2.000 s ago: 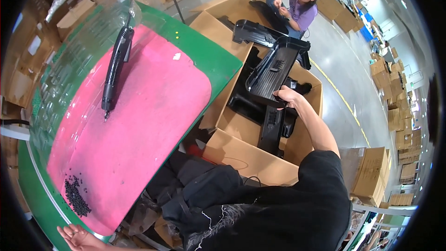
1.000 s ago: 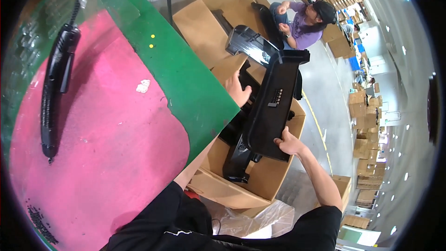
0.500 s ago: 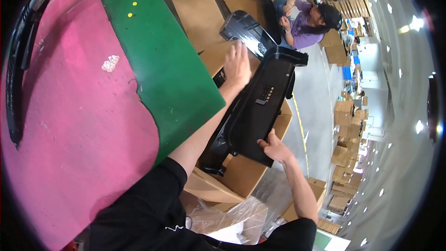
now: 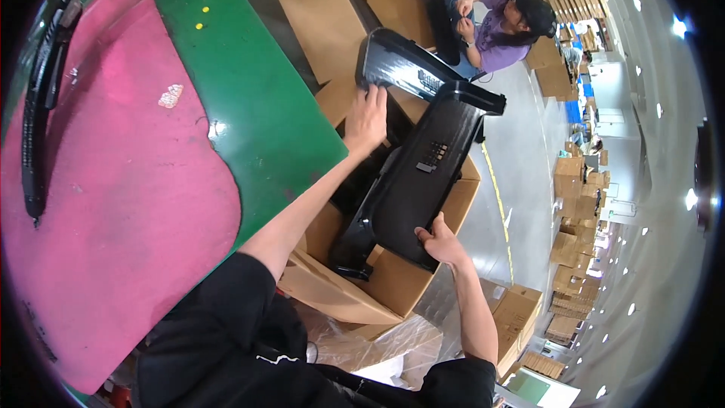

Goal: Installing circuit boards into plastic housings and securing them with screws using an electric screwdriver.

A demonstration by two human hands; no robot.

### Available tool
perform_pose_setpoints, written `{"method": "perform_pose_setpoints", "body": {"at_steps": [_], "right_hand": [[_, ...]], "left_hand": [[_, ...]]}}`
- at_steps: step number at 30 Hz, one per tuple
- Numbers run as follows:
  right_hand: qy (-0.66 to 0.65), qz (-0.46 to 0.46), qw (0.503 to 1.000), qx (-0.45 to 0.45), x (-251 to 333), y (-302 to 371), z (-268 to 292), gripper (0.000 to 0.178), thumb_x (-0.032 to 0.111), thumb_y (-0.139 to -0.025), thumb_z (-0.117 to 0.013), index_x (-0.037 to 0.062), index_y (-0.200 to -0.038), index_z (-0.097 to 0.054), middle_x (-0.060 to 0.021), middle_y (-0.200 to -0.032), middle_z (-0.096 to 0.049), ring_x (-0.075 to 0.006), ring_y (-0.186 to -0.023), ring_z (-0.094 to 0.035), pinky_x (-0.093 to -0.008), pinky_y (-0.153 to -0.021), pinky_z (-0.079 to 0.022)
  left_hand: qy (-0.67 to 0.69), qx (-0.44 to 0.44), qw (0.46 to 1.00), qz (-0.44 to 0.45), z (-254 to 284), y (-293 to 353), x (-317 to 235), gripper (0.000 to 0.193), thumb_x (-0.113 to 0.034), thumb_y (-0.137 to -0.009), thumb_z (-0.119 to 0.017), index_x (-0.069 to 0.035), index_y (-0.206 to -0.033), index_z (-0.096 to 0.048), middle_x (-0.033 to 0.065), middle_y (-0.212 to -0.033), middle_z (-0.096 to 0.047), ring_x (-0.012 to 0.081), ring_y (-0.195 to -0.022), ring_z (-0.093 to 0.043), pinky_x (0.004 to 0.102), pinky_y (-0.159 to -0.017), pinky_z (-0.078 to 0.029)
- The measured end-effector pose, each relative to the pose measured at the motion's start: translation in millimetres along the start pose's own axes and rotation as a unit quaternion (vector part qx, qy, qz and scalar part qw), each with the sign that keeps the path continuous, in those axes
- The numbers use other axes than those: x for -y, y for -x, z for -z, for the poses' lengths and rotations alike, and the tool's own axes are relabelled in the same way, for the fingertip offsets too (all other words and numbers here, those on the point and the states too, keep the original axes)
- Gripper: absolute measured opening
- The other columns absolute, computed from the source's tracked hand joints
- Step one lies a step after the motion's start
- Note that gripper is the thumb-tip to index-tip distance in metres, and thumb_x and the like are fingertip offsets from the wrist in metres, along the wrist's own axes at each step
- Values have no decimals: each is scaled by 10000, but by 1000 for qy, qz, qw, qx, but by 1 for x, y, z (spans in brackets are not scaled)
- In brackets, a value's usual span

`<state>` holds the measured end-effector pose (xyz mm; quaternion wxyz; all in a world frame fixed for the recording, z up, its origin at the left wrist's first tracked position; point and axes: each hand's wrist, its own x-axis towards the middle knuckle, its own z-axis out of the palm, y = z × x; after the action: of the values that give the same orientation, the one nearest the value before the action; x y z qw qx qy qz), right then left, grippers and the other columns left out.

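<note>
A long matt black plastic panel (image 4: 411, 204) with raised rims and a small grid of slots lies slanted over the open cardboard box (image 4: 408, 291). My right hand (image 4: 444, 243) is closed on its near right edge, thumb on top. A second black panel (image 4: 393, 60), glossy with bright reflections, leans beyond it, partly covered by the first. My left hand (image 4: 366, 122) is at this panel's near left corner, fingers bent over the edge; its thumb is hidden. Further black plastic parts (image 4: 351, 245) sit inside the box, under the matt panel.
A table with a green (image 4: 257, 98) and pink (image 4: 128, 204) covering stands at my left, a long black strip (image 4: 41, 113) on it. Another open carton (image 4: 321, 26) stands ahead. A seated person in purple (image 4: 495, 34) is beyond it. Clear plastic wrap (image 4: 408, 344) lies near me.
My left hand has moved back and left, onto the glossy panel's corner, and that panel has tilted a little. My right hand keeps hold of the matt panel. The view has shifted slightly.
</note>
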<state>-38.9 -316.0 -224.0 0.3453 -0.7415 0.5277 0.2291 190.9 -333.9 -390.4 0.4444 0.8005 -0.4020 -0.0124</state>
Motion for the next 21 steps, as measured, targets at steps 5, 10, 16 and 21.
{"method": "perform_pose_setpoints", "body": {"at_steps": [5, 10, 16, 21], "right_hand": [[-201, 107, 974, -11, -29, 27, -25, 523, 47, -908, -521, -85, -1339, -255, -189, -1327, -450, -228, -1218, -443, -304, -1022, -341], [-344, 7, 939, -20, -45, 87, -52, 331, 98, -910, -543, -48, -1202, -489, -69, -1063, -618, -136, -948, -572, -269, -857, -437], [-473, 81, 865, -144, -43, 149, -80, 229, 227, -938, -501, 7, -999, -525, -50, -641, -571, -134, -445, -548, -250, -387, -439], [-414, 266, 797, -350, -3, 146, -135, 398, 156, -961, -461, -48, -1286, -356, -127, -1102, -551, -146, -926, -554, -277, -819, -460]], "left_hand": [[-45, 54, 998, -1, 19, 67, -34, 585, -107, -681, -650, 43, -1204, -434, 206, -1271, -441, 442, -1114, -464, 444, -910, -425], [-20, 149, 988, 27, 45, 111, -56, 639, -149, -718, -658, 23, -1273, -392, 194, -1354, -397, 478, -1155, -436, 455, -935, -429], [300, 235, 917, 114, 103, 149, -52, 685, -272, -842, -597, 16, -1374, -273, 232, -1420, -308, 370, -1220, -420, 431, -958, -416], [725, 335, 588, 128, 246, 188, -114, 894, -253, -851, -655, -9, -1437, -26, 191, -1345, -395, 232, -1220, -415, 345, -1000, -363]]}}
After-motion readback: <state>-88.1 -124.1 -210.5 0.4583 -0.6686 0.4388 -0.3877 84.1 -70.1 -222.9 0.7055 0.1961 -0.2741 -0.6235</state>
